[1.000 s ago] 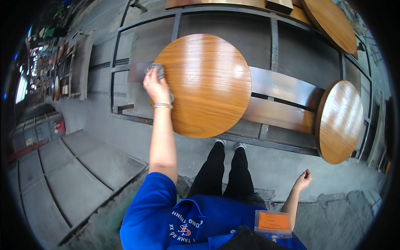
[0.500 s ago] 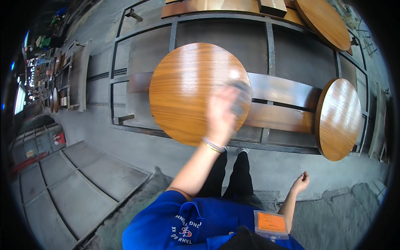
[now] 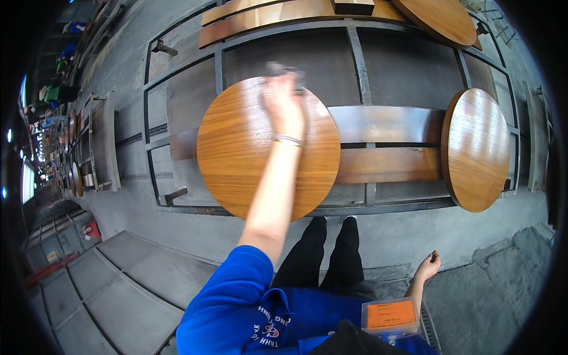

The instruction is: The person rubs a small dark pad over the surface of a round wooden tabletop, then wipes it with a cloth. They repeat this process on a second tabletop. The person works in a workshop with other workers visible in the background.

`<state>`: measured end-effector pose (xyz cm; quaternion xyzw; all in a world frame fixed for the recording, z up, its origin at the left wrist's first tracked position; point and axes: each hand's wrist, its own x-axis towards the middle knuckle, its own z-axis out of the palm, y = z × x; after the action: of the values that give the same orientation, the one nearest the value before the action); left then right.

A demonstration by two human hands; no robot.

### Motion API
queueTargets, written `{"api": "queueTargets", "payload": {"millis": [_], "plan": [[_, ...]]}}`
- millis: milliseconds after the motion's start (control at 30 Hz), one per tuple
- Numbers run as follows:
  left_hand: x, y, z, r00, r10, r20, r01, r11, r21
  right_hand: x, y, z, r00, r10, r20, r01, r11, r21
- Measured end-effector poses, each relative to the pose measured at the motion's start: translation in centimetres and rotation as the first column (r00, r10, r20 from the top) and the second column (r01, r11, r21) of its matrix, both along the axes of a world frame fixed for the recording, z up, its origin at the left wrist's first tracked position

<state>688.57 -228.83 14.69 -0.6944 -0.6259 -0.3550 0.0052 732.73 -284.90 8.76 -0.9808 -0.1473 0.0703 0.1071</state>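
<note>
A round wooden tabletop [image 3: 236,160] with glossy brown grain lies on the metal rack in front of me. My left hand [image 3: 284,97], smeared by motion, is at its far edge. Under its fingers is a blurred grey pad [image 3: 290,76], partly jutting past the rim; its exact kind does not show. My left forearm crosses the wood from below. Low on the right, away from the wood, my right hand [image 3: 427,266] hangs with curled fingers. A small dark spot shows at its fingertips, too small to name.
Boards [image 3: 390,164] run across the dark metal frame [image 3: 360,65] beside the tabletop. Another round top [image 3: 478,151] lies at the right, and a third [image 3: 441,21] at the far right. A small block [image 3: 353,7] sits at the back. Grey panels [image 3: 118,284] lie at lower left.
My left hand has swept with the grey pad from the tabletop's right side to its far edge. The view has shifted slightly. My right hand stays low and curled.
</note>
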Motion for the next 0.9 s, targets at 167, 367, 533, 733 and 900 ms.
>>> {"api": "queueTargets", "payload": {"millis": [167, 367, 533, 733, 900], "plan": [[11.6, -7.4, 3.6, 0.865, -0.408, 0.292, 0.468, 0.866, -0.174, -1.0, 1.6, -0.5, 0.999, 0.041, -0.016, -0.04, 0.998, 0.045], [0.0, -5.9, 5.7, 0.97, 0.012, 0.242, 0.01, 0.996, -0.09, 0.1, 3.8, -0.8, 0.988, 0.151, 0.027, -0.153, 0.982, 0.109], [0.5, -5.1, 2.7, 0.997, 0.078, -0.001, -0.077, 0.983, -0.168, 1.0, 3.2, -0.9, 0.995, 0.096, 0.005, -0.095, 0.984, 0.152], [13.0, -12.7, 4.0, 0.837, -0.442, 0.323, 0.525, 0.815, -0.245, 0.6, 1.4, -0.6, 0.996, 0.089, -0.009, -0.089, 0.996, 0.009], [4.1, -14.6, 7.3, 0.934, -0.259, 0.245, 0.308, 0.933, -0.186, 1.7, 1.3, -0.3, 0.998, 0.067, -0.004, -0.067, 0.998, 0.009]]}}
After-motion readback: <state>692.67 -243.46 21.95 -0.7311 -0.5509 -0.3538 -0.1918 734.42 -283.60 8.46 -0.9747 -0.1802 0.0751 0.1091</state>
